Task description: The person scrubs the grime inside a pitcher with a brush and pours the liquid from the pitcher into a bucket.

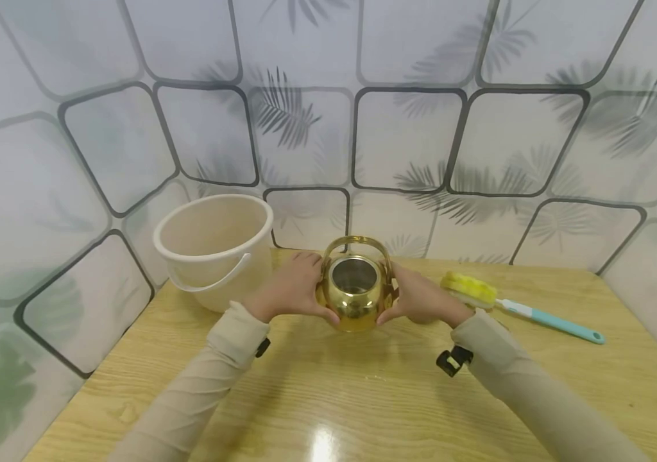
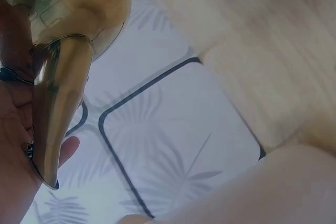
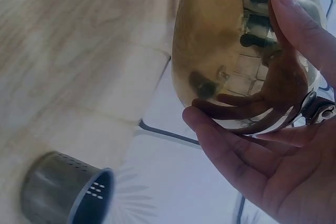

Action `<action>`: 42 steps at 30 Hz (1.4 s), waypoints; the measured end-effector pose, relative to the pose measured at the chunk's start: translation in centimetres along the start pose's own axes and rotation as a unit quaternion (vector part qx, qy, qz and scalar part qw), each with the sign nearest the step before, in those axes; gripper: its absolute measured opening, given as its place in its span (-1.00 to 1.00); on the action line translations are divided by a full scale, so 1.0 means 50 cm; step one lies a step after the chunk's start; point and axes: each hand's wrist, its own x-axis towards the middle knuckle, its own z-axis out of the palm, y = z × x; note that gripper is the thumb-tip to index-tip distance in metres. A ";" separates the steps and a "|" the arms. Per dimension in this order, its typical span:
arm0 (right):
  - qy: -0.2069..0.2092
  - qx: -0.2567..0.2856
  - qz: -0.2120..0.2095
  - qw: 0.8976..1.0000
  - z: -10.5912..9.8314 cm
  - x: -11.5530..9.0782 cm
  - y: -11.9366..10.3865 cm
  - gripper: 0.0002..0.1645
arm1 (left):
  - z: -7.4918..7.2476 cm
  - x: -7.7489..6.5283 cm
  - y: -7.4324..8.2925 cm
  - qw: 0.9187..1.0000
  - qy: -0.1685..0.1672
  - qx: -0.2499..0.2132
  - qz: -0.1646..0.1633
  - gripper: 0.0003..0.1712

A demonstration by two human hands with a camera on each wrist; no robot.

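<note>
A shiny gold metal teapot (image 1: pixel 354 307) is between my two hands, its round top opening uncovered and its hoop handle (image 1: pixel 357 239) standing up. My left hand (image 1: pixel 296 287) grips its left side, thumb toward the front; in the left wrist view that hand is beside the tapered spout (image 2: pixel 62 108). On the other side, my right hand (image 1: pixel 421 293) holds the rounded body, with thumb and fingers spread around it in the right wrist view. Whether the base touches the table cannot be told. A perforated metal strainer (image 3: pixel 52 187) stands near the right hand.
A cream bucket (image 1: pixel 213 256) with its handle down stands at the back left, close to my left hand. Right of my right hand lies a brush with a yellow sponge head (image 1: pixel 469 287) and teal handle (image 1: pixel 565 326). Patterned walls border the wooden table (image 1: pixel 375 398).
</note>
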 end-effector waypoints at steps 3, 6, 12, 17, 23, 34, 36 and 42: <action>0.007 -0.007 -0.013 1.000 -0.018 0.012 -0.014 0.21 | -0.025 0.005 -0.007 1.000 0.008 0.014 -0.002 0.20; 0.011 -0.021 -0.025 0.999 -0.042 0.023 -0.032 0.18 | -0.053 0.010 -0.016 1.000 0.010 0.015 -0.013 0.17; 0.010 -0.070 -0.033 0.997 -0.094 0.057 -0.079 0.11 | -0.109 0.013 -0.042 0.999 0.021 0.018 -0.029 0.23; -0.009 -0.063 -0.056 0.996 -0.134 0.094 -0.116 0.07 | -0.153 0.009 -0.065 0.999 0.030 0.016 -0.038 0.25; -0.018 -0.062 -0.072 0.995 -0.168 0.135 -0.160 0.09 | -0.195 0.001 -0.096 0.997 0.056 0.033 -0.048 0.27; -0.030 -0.043 -0.075 0.996 -0.186 0.212 -0.215 0.22 | -0.255 -0.025 -0.151 0.989 0.077 0.103 -0.076 0.21; -0.034 -0.027 -0.065 0.997 -0.185 0.224 -0.225 0.23 | -0.257 -0.032 -0.162 0.987 0.085 0.109 -0.083 0.23; -0.032 0.030 -0.031 0.999 -0.169 0.258 -0.249 0.23 | -0.244 -0.053 -0.193 0.978 0.138 0.138 -0.079 0.25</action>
